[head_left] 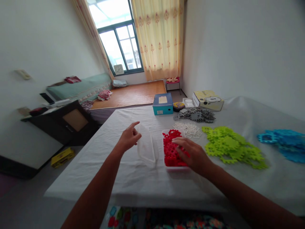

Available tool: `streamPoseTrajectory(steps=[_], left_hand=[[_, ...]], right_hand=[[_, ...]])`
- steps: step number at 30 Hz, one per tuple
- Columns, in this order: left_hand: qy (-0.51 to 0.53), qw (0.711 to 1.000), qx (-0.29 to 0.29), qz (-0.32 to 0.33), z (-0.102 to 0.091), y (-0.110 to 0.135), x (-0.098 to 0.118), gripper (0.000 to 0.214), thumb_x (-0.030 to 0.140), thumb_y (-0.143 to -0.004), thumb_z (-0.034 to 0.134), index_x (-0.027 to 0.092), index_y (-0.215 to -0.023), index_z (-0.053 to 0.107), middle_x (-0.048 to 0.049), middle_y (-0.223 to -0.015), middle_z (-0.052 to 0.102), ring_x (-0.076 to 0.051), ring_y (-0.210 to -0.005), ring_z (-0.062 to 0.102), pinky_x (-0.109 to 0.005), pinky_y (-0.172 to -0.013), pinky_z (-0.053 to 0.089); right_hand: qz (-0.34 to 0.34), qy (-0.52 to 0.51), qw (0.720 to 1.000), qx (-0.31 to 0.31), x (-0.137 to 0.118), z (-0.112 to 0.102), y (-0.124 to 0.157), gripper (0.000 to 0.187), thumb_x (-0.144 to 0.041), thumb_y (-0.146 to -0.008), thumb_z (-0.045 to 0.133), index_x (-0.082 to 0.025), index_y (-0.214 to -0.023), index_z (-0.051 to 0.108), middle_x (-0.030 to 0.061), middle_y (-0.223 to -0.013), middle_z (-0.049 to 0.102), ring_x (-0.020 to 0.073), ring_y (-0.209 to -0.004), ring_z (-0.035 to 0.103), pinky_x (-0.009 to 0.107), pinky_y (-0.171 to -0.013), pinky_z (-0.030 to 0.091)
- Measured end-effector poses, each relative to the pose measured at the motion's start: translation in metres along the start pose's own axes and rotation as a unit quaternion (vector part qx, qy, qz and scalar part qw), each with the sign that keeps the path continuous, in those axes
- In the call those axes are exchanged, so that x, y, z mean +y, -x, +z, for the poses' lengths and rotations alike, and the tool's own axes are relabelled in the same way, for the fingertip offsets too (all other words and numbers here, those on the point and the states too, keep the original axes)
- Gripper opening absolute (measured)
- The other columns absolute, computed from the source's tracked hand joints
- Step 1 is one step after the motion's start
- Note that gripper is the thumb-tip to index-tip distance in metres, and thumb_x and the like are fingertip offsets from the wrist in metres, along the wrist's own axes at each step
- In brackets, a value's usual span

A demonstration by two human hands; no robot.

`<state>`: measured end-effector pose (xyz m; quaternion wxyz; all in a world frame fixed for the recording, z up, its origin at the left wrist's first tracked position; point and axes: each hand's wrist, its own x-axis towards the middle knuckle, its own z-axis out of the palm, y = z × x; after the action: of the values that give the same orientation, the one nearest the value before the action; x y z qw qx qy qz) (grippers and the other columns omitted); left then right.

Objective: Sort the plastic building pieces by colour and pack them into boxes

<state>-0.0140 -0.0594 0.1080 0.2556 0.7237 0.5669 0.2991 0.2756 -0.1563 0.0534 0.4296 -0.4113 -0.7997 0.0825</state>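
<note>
The white-clothed table (133,181) runs wide, with bare cloth along its near and left edges. On the right lie a heap of blue pieces (283,143) and, nearer the middle, green pieces (228,146). Grey pieces (197,115), a blue box (162,105) and white pieces (189,129) crowd the far side. At the centre, a clear tray (177,168) holds red pieces (170,146). The right hand (193,156) lies flat on them, fingers unclenched. Just left, the left hand (128,138) pinches a tilted clear lid (146,149).
</note>
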Motion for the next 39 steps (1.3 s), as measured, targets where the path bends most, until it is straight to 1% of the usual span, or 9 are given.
streamPoseTrajectory(steps=[3, 6, 13, 16, 19, 23, 28, 34, 39], left_hand=[[-0.145, 0.986, 0.023, 0.073, 0.020, 0.007, 0.042, 0.063, 0.016, -0.071, 0.055, 0.020, -0.134, 0.050, 0.0055, -0.062, 0.055, -0.012, -0.056, 0.054, -0.026, -0.063, 0.049], [-0.203, 0.971, 0.031, 0.123, 0.039, 0.014, 0.071, 0.051, 0.017, -0.077, 0.054, 0.019, -0.128, 0.056, 0.0013, -0.067, 0.061, -0.017, -0.068, 0.062, -0.030, -0.073, 0.048], [-0.068, 0.971, -0.010, 0.228, 0.047, 0.023, 0.075, 0.036, 0.027, -0.090, 0.047, 0.021, -0.124, 0.058, -0.0025, -0.090, 0.065, -0.012, -0.075, 0.062, -0.026, -0.072, 0.053], [-0.034, 0.978, 0.010, 0.207, 0.053, 0.024, 0.050, 0.034, 0.028, -0.091, 0.046, 0.022, -0.121, 0.059, -0.0058, -0.106, 0.062, -0.014, -0.088, 0.062, -0.025, -0.068, 0.055], [-0.041, 0.980, 0.023, 0.191, 0.071, 0.025, 0.020, 0.036, 0.026, -0.088, 0.050, 0.021, -0.124, 0.057, -0.0105, -0.123, 0.055, -0.021, -0.113, 0.056, -0.035, -0.085, 0.055], [-0.021, 0.987, -0.024, 0.156, 0.100, 0.030, -0.001, 0.044, 0.030, -0.088, 0.052, 0.018, -0.131, 0.051, -0.0160, -0.138, 0.045, -0.027, -0.129, 0.044, -0.045, -0.095, 0.051], [0.079, 0.991, -0.058, 0.094, 0.120, 0.034, -0.005, 0.057, 0.037, -0.087, 0.054, 0.019, -0.139, 0.040, -0.0175, -0.148, 0.031, -0.029, -0.133, 0.040, -0.039, -0.085, 0.057], [0.286, 0.951, -0.107, -0.045, 0.125, 0.040, 0.007, 0.062, 0.045, -0.085, 0.056, 0.016, -0.138, 0.041, -0.0169, -0.138, 0.050, -0.028, -0.119, 0.055, -0.041, -0.093, 0.051], [0.356, 0.919, -0.112, -0.125, 0.118, 0.048, 0.022, 0.057, 0.050, -0.079, 0.063, 0.021, -0.127, 0.053, -0.0101, -0.124, 0.063, -0.027, -0.110, 0.061, -0.038, -0.088, 0.053]], right_hand=[[0.033, -0.053, 0.993, -0.096, -0.038, 0.025, -0.018, 0.066, -0.041, -0.085, 0.061, -0.023, -0.143, 0.034, 0.0131, -0.127, 0.060, 0.0244, -0.103, 0.064, 0.039, -0.088, 0.051], [0.108, -0.080, 0.983, -0.125, -0.051, 0.047, -0.034, 0.095, -0.047, -0.077, 0.069, -0.021, -0.151, 0.014, 0.0134, -0.112, 0.066, 0.0209, -0.074, 0.067, 0.035, -0.069, 0.052], [0.215, -0.107, 0.970, -0.026, -0.026, 0.029, -0.017, 0.084, -0.020, -0.078, 0.055, -0.021, -0.151, 0.013, -0.0014, -0.074, 0.062, 0.0149, -0.056, 0.058, 0.027, -0.056, 0.048], [0.257, -0.164, 0.952, 0.009, -0.010, 0.008, 0.008, 0.073, -0.024, -0.081, 0.053, -0.024, -0.147, 0.024, 0.0015, -0.085, 0.064, 0.0147, -0.063, 0.061, 0.026, -0.056, 0.051], [0.300, -0.203, 0.932, 0.023, 0.003, -0.008, 0.026, 0.063, -0.032, -0.084, 0.052, -0.022, -0.144, 0.031, 0.0048, -0.095, 0.065, 0.0163, -0.072, 0.065, 0.027, -0.059, 0.053], [0.332, -0.157, 0.930, -0.028, 0.016, -0.021, 0.036, 0.063, -0.043, -0.087, 0.050, -0.017, -0.143, 0.034, -0.0005, -0.072, 0.062, 0.0160, -0.056, 0.061, 0.028, -0.053, 0.049], [0.316, 0.001, 0.944, -0.091, 0.032, -0.026, 0.047, 0.066, -0.051, -0.085, 0.051, -0.014, -0.138, 0.043, -0.0031, -0.058, 0.059, 0.0187, -0.056, 0.060, 0.030, -0.058, 0.046], [0.342, -0.079, 0.932, -0.094, 0.039, -0.018, 0.049, 0.049, -0.048, -0.086, 0.046, -0.017, -0.123, 0.056, 0.0094, -0.105, 0.069, 0.0204, -0.076, 0.065, 0.032, -0.071, 0.050], [0.359, -0.150, 0.917, -0.086, 0.029, -0.011, 0.045, 0.042, -0.046, -0.086, 0.050, -0.022, -0.120, 0.059, 0.0057, -0.104, 0.069, 0.0253, -0.097, 0.062, 0.037, -0.087, 0.047]])
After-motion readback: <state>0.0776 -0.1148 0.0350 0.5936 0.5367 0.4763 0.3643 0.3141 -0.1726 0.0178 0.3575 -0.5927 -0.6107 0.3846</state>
